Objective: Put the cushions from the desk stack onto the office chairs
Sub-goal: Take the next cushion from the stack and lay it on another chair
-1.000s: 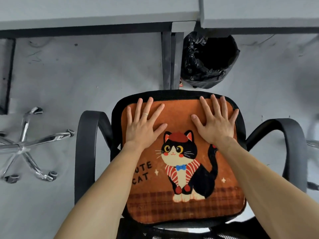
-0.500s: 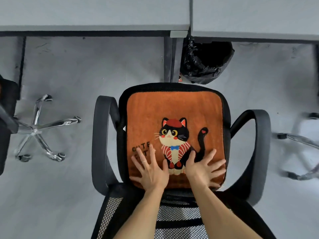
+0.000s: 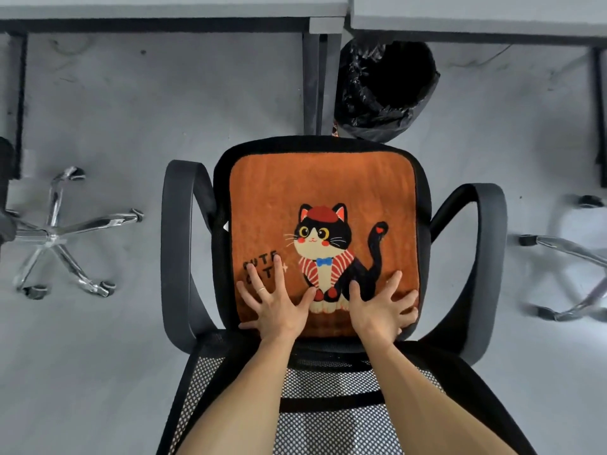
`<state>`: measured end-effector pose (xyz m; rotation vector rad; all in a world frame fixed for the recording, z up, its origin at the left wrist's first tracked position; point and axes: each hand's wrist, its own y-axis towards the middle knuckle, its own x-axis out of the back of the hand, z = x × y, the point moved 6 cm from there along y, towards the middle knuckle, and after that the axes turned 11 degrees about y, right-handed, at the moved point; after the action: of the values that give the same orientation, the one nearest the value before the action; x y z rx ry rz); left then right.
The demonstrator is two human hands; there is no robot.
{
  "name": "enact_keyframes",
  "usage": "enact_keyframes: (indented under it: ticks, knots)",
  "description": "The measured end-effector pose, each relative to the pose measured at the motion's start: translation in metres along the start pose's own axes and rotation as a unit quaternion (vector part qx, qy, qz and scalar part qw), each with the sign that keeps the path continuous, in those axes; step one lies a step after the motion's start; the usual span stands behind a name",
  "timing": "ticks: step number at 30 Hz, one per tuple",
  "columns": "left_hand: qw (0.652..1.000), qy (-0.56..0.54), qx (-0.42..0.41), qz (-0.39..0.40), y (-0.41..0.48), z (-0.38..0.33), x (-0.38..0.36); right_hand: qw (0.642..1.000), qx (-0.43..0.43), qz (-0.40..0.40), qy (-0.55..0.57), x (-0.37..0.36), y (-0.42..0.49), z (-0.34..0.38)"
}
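Note:
An orange cushion [image 3: 323, 188] with a black-and-white cat picture lies flat on the seat of a black office chair [image 3: 184, 244]. My left hand [image 3: 274, 303] presses flat on the cushion's near left part, fingers spread over the printed words. My right hand [image 3: 382, 310] rests flat on the near right part, fingers spread. Both arms reach over the chair's mesh backrest [image 3: 328, 389]. Neither hand grips anything.
A black-lined waste bin [image 3: 384, 90] stands just beyond the chair, beside a desk leg [image 3: 312, 83]. Grey desk edges [image 3: 164, 8] run along the top. Chrome chair bases sit on the grey floor, one at the left [image 3: 62, 231] and one at the right [image 3: 571, 267].
My hands slid from the cushion's far half to its near edge by the backrest. The view pulled back, so the whole chair and backrest now show.

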<state>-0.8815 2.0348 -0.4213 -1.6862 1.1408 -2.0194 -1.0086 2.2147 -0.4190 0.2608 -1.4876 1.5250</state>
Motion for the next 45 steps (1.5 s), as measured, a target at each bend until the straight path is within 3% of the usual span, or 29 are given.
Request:
enact_keyframes:
  ticks: [7, 12, 17, 25, 40, 42, 45]
  knots:
    - [0.997, 0.068, -0.043, -0.016, 0.001, 0.010, 0.040, 0.999, 0.026, 0.007, -0.043, 0.048, 0.002, 0.010]
    - [0.994, -0.043, 0.021, -0.103, 0.026, 0.027, 0.081, 0.997, 0.080, -0.008, 0.019, 0.075, 0.031, 0.024]
    - [0.987, -0.078, 0.104, -0.093, 0.056, 0.041, 0.091, 0.998, 0.055, -0.031, 0.027, 0.075, 0.053, 0.024]
    - [0.975, -0.166, 0.059, -0.137, 0.071, 0.045, 0.121, 0.997, 0.007, -0.058, 0.051, 0.080, 0.062, 0.018]
    - [0.974, -0.149, 0.075, -0.152, 0.084, 0.042, 0.122, 0.994, 0.016, -0.075, 0.074, 0.079, 0.064, 0.026]
    - [0.980, -0.098, 0.039, -0.168, 0.077, 0.035, 0.122, 0.994, 0.044, -0.074, 0.064, 0.078, 0.058, 0.030]
    - [0.972, 0.029, -0.109, -0.208, 0.058, 0.014, 0.112, 0.987, 0.149, -0.057, 0.005, 0.071, 0.045, 0.042]
